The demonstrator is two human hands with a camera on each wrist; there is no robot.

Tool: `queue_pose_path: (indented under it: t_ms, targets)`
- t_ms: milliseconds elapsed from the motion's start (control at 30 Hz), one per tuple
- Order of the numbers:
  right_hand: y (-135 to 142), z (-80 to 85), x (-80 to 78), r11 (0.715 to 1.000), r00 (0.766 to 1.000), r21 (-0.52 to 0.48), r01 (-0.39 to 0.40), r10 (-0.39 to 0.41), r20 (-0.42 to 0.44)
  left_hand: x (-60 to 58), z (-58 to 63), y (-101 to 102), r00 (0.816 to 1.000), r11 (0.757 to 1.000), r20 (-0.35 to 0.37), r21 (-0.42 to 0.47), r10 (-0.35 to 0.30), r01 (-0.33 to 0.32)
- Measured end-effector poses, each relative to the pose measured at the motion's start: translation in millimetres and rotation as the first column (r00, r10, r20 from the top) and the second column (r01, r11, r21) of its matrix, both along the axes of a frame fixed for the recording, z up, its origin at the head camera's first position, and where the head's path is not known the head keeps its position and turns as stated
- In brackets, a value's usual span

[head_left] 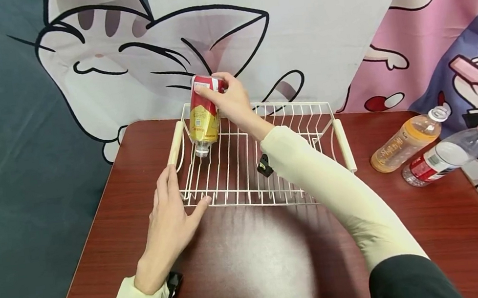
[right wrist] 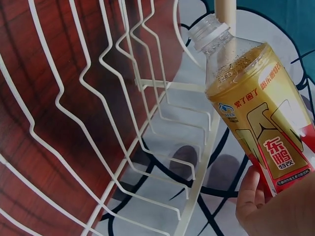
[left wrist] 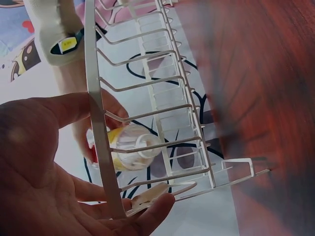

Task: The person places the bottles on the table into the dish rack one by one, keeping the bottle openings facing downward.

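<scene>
My right hand (head_left: 233,98) grips a plastic drink bottle (head_left: 203,111) near its base, over the left end of a white wire dish rack (head_left: 245,200). The bottle has a red-and-gold label and tilts neck down. In the right wrist view, amber liquid shows in the bottle (right wrist: 241,73) just above its clear neck, which has a white ring. My left hand (head_left: 169,221) holds the rack's front left corner, thumb on the front rail, fingers along the side by the cream handle. The left wrist view shows thumb and fingers around the corner of the rack (left wrist: 98,113).
On the table's right side stand a bottle with an orange label (head_left: 406,142) and a clear bottle with a red label and cap (head_left: 450,157). A cartoon-print cloth (head_left: 321,16) hangs behind the reddish-brown table (head_left: 115,232). Another cream handle (head_left: 345,146) is on the rack's right end.
</scene>
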State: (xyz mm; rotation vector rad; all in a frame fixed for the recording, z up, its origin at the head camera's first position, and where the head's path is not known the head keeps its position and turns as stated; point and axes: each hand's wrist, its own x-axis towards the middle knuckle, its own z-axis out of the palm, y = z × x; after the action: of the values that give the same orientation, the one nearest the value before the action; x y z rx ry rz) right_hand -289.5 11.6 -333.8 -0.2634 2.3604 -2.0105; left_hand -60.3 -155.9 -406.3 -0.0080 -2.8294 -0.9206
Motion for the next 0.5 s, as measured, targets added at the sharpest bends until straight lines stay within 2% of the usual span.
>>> queue_pose_path:
  t_ms: [133, 333, 500]
  targets:
    - [-2, -3.9, -4.6, 1.000, 1.000, 0.024, 0.001, -0.001, 0.019, 0.6, 1.1, 1, 1.000, 1.000, 0.006, 0.000, -0.001, 0.001]
    - [-3, -13.3, -10.1, 0.992, 1.000, 0.126, -0.001, -0.001, 0.023, 1.9, 1.7, 1, 1.000, 1.000, 0.006, -0.002, 0.002, -0.002]
    - [-4, -24.0, -11.4, 0.990, 1.000, 0.141, -0.005, 0.004, 0.007, 1.5, 2.4, -1, 1.000, 1.000, 0.009, -0.004, 0.004, -0.004]
